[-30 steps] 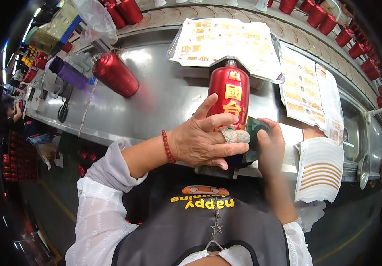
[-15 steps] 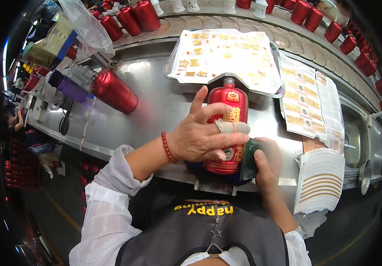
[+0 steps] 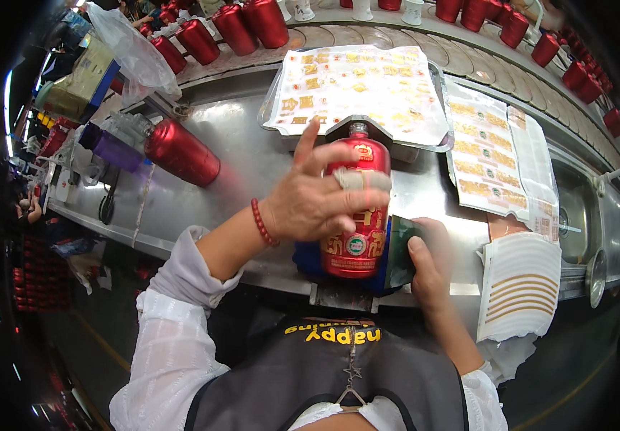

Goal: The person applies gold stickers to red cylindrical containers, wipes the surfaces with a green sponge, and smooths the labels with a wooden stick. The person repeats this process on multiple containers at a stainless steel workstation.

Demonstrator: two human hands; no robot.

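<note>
A red metallic bottle (image 3: 351, 260) with gold decorations and a small green-and-white round emblem lies in a blue cradle (image 3: 307, 260), its neck pointing away from me in a dark notched support (image 3: 387, 131). Over the bottle's middle my left hand (image 3: 317, 197) is spread, fingers stretched out; one finger wears a pale wrap. Whether those fingers touch the bottle I cannot tell. My right hand (image 3: 432, 266), partly blurred, grips a dark green flat piece (image 3: 400, 251) against the bottle's right side. Another red bottle (image 3: 182, 152) lies on the steel table to the left.
Behind the cradle, a tray (image 3: 442, 108) carries a sheet of gold stickers (image 3: 360, 86). More sticker sheets (image 3: 488, 158) and a white sheet with gold strips (image 3: 522, 284) lie right, beside a sink (image 3: 579, 208). Left are a purple bottle (image 3: 114, 149) and black scissors (image 3: 107, 205). A conveyor (image 3: 338, 36) runs behind.
My left hand has slid up the bottle toward its neck, uncovering more of the lower decoration and the round emblem. My right hand keeps the green piece at the bottle's side.
</note>
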